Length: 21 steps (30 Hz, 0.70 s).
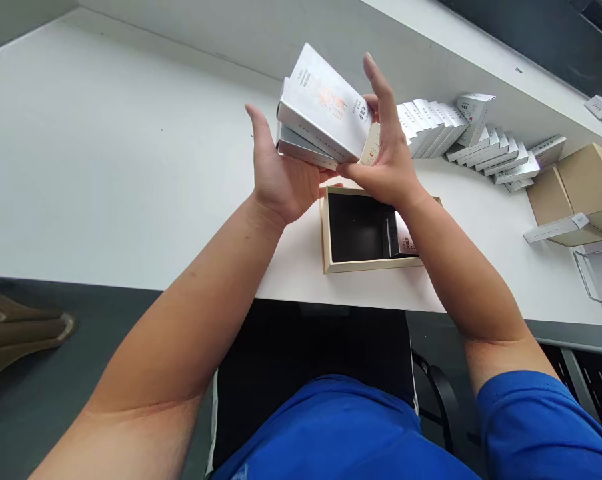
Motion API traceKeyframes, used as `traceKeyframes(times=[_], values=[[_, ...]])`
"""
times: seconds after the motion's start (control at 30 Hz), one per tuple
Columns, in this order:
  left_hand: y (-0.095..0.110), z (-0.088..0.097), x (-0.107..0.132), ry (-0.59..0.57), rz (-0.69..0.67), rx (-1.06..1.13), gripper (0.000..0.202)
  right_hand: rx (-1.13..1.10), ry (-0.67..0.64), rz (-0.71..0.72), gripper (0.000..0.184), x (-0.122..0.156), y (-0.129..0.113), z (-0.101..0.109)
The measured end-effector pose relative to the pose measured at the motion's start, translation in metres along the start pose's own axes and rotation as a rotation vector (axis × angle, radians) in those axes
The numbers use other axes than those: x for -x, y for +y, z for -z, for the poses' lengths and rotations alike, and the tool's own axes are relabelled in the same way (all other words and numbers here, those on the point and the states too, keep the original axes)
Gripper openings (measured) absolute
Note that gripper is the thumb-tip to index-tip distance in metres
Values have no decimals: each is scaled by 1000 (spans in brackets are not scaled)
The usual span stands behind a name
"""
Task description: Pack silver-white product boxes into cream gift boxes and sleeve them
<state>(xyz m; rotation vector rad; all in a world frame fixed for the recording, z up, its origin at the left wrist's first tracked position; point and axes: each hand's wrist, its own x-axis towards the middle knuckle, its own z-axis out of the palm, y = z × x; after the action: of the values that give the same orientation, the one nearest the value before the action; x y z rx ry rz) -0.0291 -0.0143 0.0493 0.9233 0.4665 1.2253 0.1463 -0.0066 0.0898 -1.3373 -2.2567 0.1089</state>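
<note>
Two small white cartons (325, 100) with printed lettering are held up together above the table, one stacked on the other and slightly fanned. From below, my left hand (288, 180) supports the lower carton (305, 150), palm up, thumb stretched away from it. My right hand (388, 157) grips the right end of the cartons, with one finger pointing upward. A cream piece with a red mark (371, 145) shows beside its palm; I cannot tell whether it is a third carton. Beneath the hands stands an open cream box (371, 265) with a black interior. Inside it, at the right, a carton (405, 235) is partly hidden by my right forearm.
Rows of white cartons (431, 127) lean along the wall at the right, with more cartons (501, 157) beside them. Farther right are a brown cardboard box (581, 183) and a carton (558, 230) leaning by it. The white table (105, 167) extends left. A single carton (601, 107) sits on the ledge.
</note>
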Motion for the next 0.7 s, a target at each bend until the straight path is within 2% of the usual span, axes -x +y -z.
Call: traceKeyframes(times=[0.1, 0.2, 0.33, 0.5, 0.63, 0.7], values=[[3, -6, 3, -12, -20, 43, 80, -12, 44, -80, 118, 0, 1, 1], [4, -5, 4, -10, -49, 40, 67, -21, 12, -79, 102, -2, 8, 2], [6, 1, 4, 25, -16, -4, 73, -14, 37, -91, 86, -5, 14, 7], [12, 7, 6, 50, 72, -60, 87, 126, 189, -130, 87, -9, 17, 9], [11, 6, 5, 28, 38, -13, 75, 91, 308, -81, 93, -11, 19, 6], [10, 5, 5, 18, 17, 3, 69, 74, 261, -29, 101, -9, 18, 4]])
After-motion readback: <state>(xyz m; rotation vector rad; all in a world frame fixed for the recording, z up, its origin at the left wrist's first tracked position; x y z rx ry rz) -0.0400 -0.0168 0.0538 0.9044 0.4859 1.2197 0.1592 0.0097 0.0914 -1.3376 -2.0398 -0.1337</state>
